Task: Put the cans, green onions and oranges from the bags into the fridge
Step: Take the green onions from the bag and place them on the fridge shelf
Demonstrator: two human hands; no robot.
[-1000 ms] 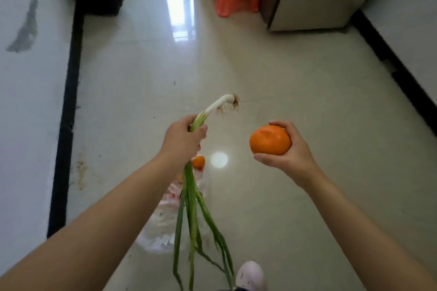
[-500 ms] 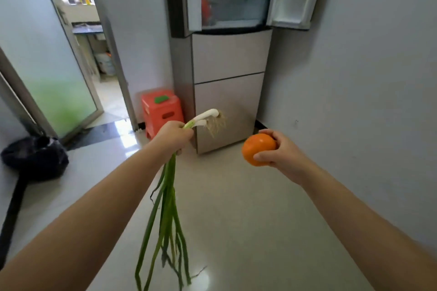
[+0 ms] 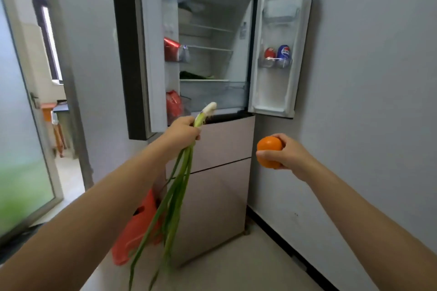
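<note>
- The left hand, just left of frame centre, is curled tight round a bunch of long green onions with white bulb ends, gripping them just below the bulbs.
- The right hand, right of centre and a little lower, cups a round, smooth-skinned orange between thumb and curled fingers.
- The tall grey fridge with both upper doors swung open stands straight ahead, filling the upper middle of the frame; its lit shelves lie above and beyond both hands.
- The onions' long axis runs on a slant: white ends point up and right toward the open compartment, while the green leaves trail down to the lower left, hanging in front of an orange-red plastic stool on the floor.
- The left hand looks the nearer to the opening, its bulb tips already overlapping the compartment's lower edge in the picture; the orange sits under the right-hand door.
- That door's shelf holds a red can and a blue can, side by side.
- Judged from this, the onions would need levelling to lie along a shelf, as the trailing leaves could snag on the sill.
</note>
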